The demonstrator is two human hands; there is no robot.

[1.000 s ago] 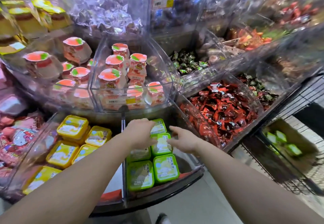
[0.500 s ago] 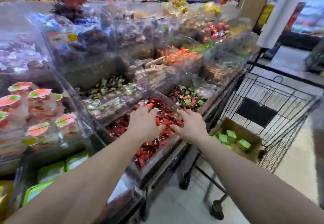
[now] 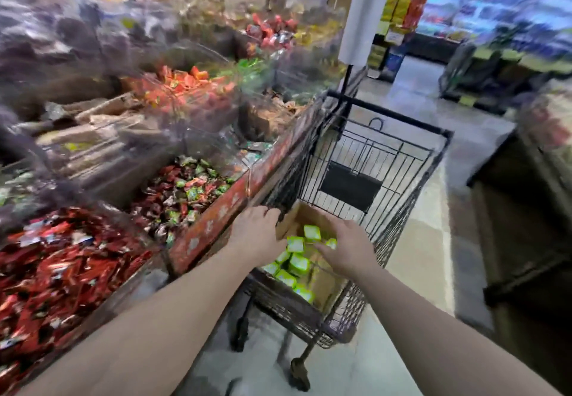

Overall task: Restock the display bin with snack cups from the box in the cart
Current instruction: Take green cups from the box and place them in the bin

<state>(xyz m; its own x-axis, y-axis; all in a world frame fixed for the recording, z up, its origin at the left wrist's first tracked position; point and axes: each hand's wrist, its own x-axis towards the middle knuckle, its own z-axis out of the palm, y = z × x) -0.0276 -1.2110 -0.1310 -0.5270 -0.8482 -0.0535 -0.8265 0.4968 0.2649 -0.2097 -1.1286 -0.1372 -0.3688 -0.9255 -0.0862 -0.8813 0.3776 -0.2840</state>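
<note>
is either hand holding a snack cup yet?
No: the left hand and right hand reach with spread fingers over the box, and the green snack cups lie loose inside.

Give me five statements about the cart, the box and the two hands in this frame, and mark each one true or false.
1. The cardboard box sits inside the black wire cart. True.
2. The snack cups in the box have red lids. False: their lids are green and white.
3. Both hands reach over the box; the left hand is nearer the candy display. True.
4. The right hand grips the cart's handle. False: it hovers over the cups with fingers spread, holding nothing.
5. The cart stands to the left of the bin of red-wrapped candy. False: it stands to the right of it.
</note>
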